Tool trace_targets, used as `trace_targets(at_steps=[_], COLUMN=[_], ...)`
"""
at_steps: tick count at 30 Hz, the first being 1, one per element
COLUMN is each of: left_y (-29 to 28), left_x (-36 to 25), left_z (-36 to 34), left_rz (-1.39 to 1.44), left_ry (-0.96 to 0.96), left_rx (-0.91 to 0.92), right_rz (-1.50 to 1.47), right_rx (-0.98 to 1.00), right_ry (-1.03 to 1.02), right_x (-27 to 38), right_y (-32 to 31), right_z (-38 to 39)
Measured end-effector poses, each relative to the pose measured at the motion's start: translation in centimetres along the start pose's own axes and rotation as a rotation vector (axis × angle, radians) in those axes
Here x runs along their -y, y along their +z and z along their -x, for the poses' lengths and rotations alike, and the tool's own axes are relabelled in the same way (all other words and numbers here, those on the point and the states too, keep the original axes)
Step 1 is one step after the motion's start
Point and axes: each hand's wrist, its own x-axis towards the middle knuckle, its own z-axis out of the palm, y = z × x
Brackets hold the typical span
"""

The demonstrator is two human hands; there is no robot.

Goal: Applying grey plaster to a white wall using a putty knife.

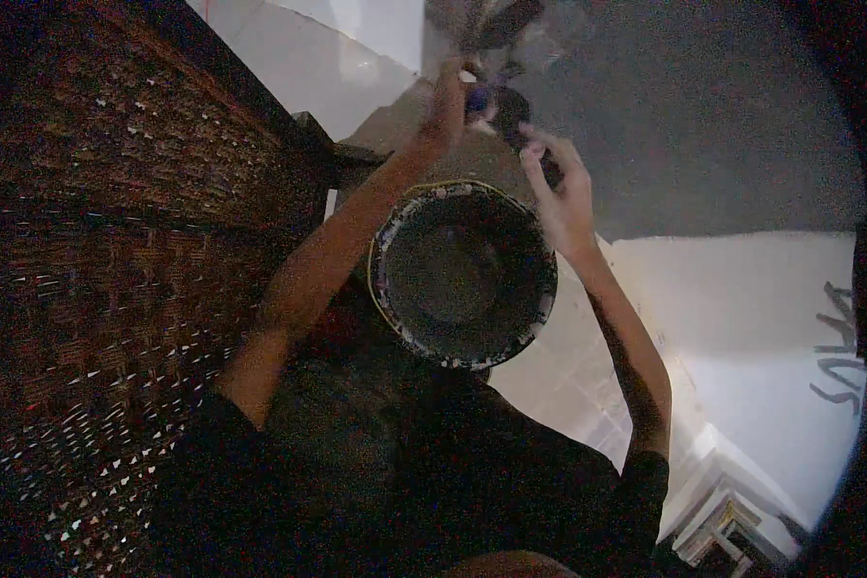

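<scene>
My left hand (446, 108) reaches far forward, close to the wall, and its fingers are blurred and partly hidden. Beside it is a small dark object (512, 114) with a bluish patch, too blurred to name. From the other side my right hand (564, 188) comes up to this object, its thumb and fingertips drawn together at the object's edge in a pinch. What lies between those fingertips cannot be made out. Under both forearms stands a round bucket (458, 275), dark inside, its rim spotted with pale splashes.
A brown woven wicker panel (116, 241) with a dark frame fills the left side. Ahead and to the right is a wall, grey (703, 125) above and white (742, 308) below, with dark lettering. Pale floor tiles (559, 376) show beside the bucket. A blurred dark shape (496, 24) is beyond my hands.
</scene>
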Motion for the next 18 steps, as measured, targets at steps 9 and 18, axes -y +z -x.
trace_targets(at_steps=[9,18], left_y=[14.1,-1.5], left_x=[-8.7,2.4], left_z=[11.4,2.8], left_rz=[-0.074,-0.135], left_ry=[-0.132,-0.101], left_rx=[0.048,0.320], right_rz=[-0.137,-0.182], right_rx=[-0.453,-0.121], right_ry=[0.048,0.104], right_x=[1.4,2.1], right_y=[-0.7,-8.4], right_z=[1.7,6.0])
